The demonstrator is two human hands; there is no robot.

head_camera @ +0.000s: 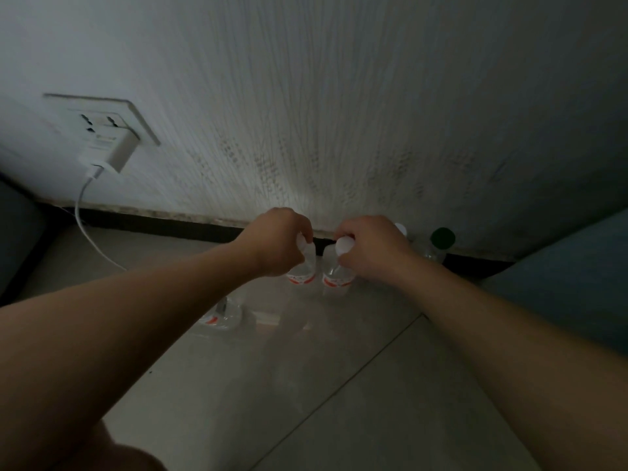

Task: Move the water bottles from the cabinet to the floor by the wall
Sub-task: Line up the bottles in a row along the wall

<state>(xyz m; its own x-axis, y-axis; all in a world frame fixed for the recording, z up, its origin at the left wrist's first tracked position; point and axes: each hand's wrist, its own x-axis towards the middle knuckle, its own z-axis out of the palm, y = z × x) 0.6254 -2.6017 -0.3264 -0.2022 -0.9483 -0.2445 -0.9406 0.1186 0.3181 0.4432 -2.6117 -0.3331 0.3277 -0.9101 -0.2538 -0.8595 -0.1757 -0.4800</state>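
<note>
Two clear water bottles with white caps and red labels stand side by side on the tiled floor at the foot of the wall. My left hand grips the neck of the left bottle. The right bottle is held at its neck by my right hand. Behind my right hand stands another white-capped bottle, mostly hidden. A green-capped bottle stands further right against the wall. A further clear bottle is partly hidden under my left forearm.
A white charger sits in a wall socket at left, its cable hanging to the floor. A blue-green cushion fills the right edge. A dark furniture edge stands at far left. A black skirting strip runs along the wall.
</note>
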